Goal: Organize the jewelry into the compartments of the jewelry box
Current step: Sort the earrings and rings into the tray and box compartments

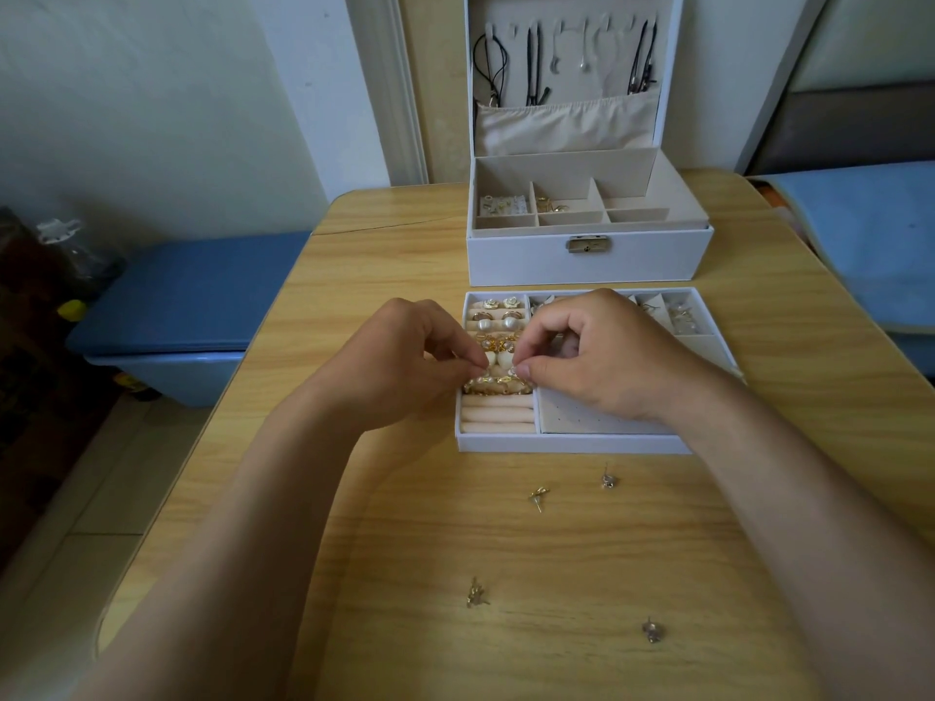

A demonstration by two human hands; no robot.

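A white removable tray (571,443) lies on the wooden table in front of the open white jewelry box (589,258). Its left section holds padded rolls (498,414) with several gold and pearl earrings (498,323) pushed between them. My left hand (399,361) and my right hand (602,354) meet over those rolls, each pinching a small earring at the fingertips. Several loose earrings lie on the table nearer me: a gold one (538,497), a silver one (607,479), another gold one (475,595) and another silver one (651,629).
The box's raised lid (569,68) carries hanging necklaces and a fabric pocket; its base compartments hold a few small pieces. A blue bin (187,306) stands left of the table, and a blue-covered bed (870,230) lies on the right.
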